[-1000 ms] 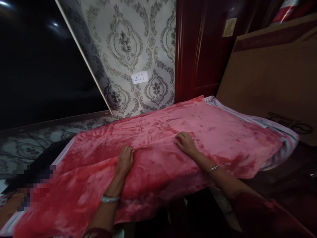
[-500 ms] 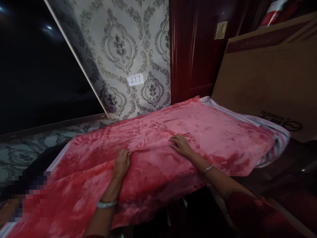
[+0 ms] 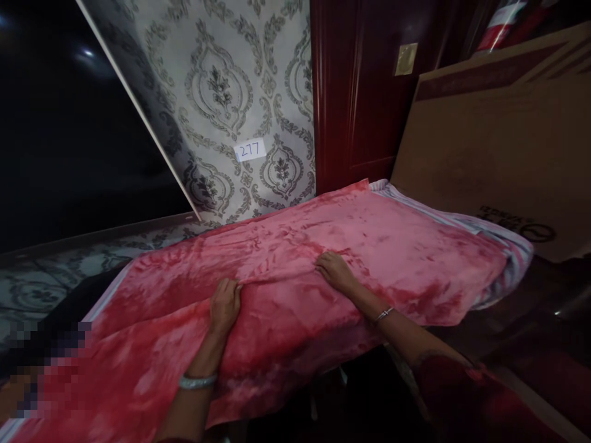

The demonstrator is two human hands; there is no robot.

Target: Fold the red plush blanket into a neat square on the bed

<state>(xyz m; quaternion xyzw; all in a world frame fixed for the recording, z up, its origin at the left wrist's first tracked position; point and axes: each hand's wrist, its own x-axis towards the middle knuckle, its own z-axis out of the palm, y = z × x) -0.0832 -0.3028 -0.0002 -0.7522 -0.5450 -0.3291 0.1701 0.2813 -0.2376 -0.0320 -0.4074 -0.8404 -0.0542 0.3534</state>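
A plush red-and-pink blanket (image 3: 286, 314) lies spread over a long surface, with a ridge of fabric raised between my hands. My left hand (image 3: 225, 304) is closed, thumb and fingers pinching a fold of the blanket left of the middle. To its right, my right hand (image 3: 335, 271) has its fingers curled down and grips the same fold; its fingertips are partly hidden. A striped cloth (image 3: 519, 261) shows from under the blanket at the right end. The near edge of the blanket hangs down toward me.
A large dark screen (image 3: 83, 135) stands at the left. Behind the blanket are a patterned wall (image 3: 221, 80) with a paper label (image 3: 250, 149) reading 277 and a dark red panel (image 3: 355, 92). A big cardboard box (image 3: 489, 141) rises at the right. A blurred-out patch covers the lower left.
My right hand's fingers have curled in from a looser, stretched pose and closed on the blanket. My left hand keeps its pinch. The view has shifted slightly.
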